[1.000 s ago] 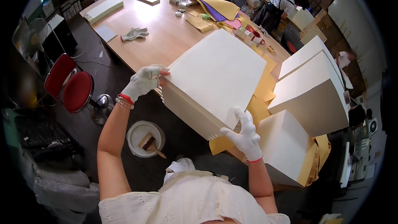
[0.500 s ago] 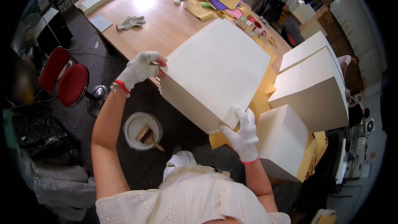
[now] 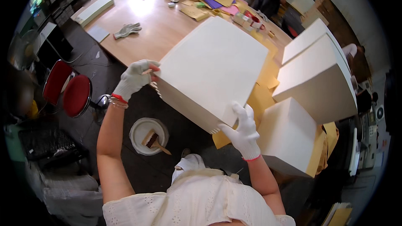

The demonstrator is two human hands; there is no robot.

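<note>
Paper in a white stack [image 3: 213, 69] is sitting at the near edge of the tabletop [image 3: 150, 29], and my left hand [image 3: 136, 77] is gripping its left corner while my right hand [image 3: 243, 129] is spreading thumb and fingers around the near corner, presumably so I am steadying the sheets from both ends. Brown paper [image 3: 260, 98] is lying between it and the other stacks [image 3: 310, 75], perhaps protecting them, while a brush [image 3: 153, 140] is resting on a white bucket [image 3: 133, 134], handle over the rim, seemingly for easy reach.

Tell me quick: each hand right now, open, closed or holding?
Left hand: closed on the paper stack at its left corner.
Right hand: holding the same stack, gripping its near corner.
</note>
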